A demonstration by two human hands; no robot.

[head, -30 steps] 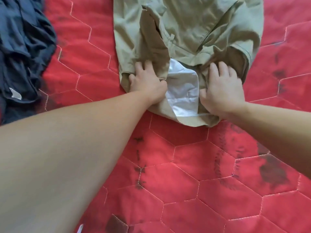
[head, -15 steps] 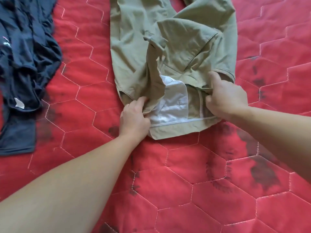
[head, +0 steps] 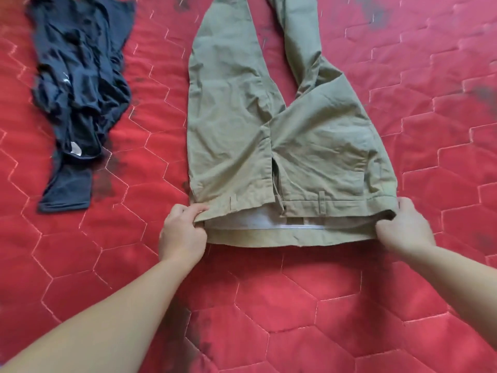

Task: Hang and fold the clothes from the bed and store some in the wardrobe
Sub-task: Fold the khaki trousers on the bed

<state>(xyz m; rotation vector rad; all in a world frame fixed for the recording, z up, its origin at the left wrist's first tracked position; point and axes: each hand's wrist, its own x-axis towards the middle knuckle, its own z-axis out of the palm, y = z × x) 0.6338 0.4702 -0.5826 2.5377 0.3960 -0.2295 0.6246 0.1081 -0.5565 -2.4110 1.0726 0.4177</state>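
While the trousers (head: 282, 135) lie flat on the red bed (head: 295, 305), waistband nearest the person and legs running away toward the top edge, the left hand (head: 183, 235) pinches the waistband's left corner and the right hand (head: 403, 227) grips its right corner. The fly is open, with white lining showing. A crumpled dark garment (head: 78, 98) lies well apart, to the left.
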